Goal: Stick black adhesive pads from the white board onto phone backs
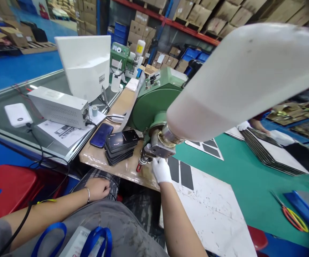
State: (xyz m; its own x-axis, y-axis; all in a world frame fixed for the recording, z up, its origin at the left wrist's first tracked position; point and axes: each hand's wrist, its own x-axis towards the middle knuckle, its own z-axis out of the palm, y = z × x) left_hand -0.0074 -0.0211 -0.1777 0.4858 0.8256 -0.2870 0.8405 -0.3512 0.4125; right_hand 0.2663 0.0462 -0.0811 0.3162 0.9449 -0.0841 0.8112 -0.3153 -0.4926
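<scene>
My left hand (98, 188), bare and with a bracelet at the wrist, rests on my thigh with its fingers curled in and nothing visible in them. My right hand (161, 172) wears a white glove and is at the metal head (161, 145) of a green machine (156, 98). Its fingers are closed; whatever they hold is hidden by the glove and the head. A large whitish bottle (223, 82) is mounted on that head. To the left is a stack of thin black panels (121, 145). Two dark rectangular pieces (186, 175) lie on a white board (213, 203) beside my right hand.
A phone (101, 135) lies left of the stack. Farther left are a grey metal box (58, 107), a monitor (86, 67) and a white power bank (18, 115). Scissors (290, 216) lie on the green table (240, 171). A co-worker's gloved hands (281, 137) are by stacked boards (274, 150).
</scene>
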